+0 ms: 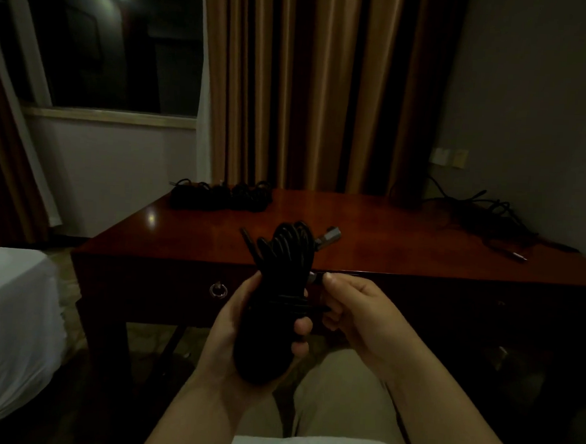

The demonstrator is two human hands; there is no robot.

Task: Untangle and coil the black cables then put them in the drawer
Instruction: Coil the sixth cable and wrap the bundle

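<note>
Left hand [240, 335], fingers curled round the lower half of a coiled black cable [277, 289], holding the bundle upright above the person's lap, in front of the worktop [369, 236]. Right hand [358, 315], thumb and forefinger pinching the cable's free end just beside the coil, where a few turns cross its waist. A metal plug [328, 236] projects from the top of the coil. Behind the coil, on the worktop's far left corner, a row of coiled black cables [221, 195]; on its far right corner, a loose tangle of black cable [491, 216]. Below the worktop's front edge, left of the coil, a closed drawer with a ring pull [218, 291]. Brown curtains [313, 85] hang behind the worktop.
</note>
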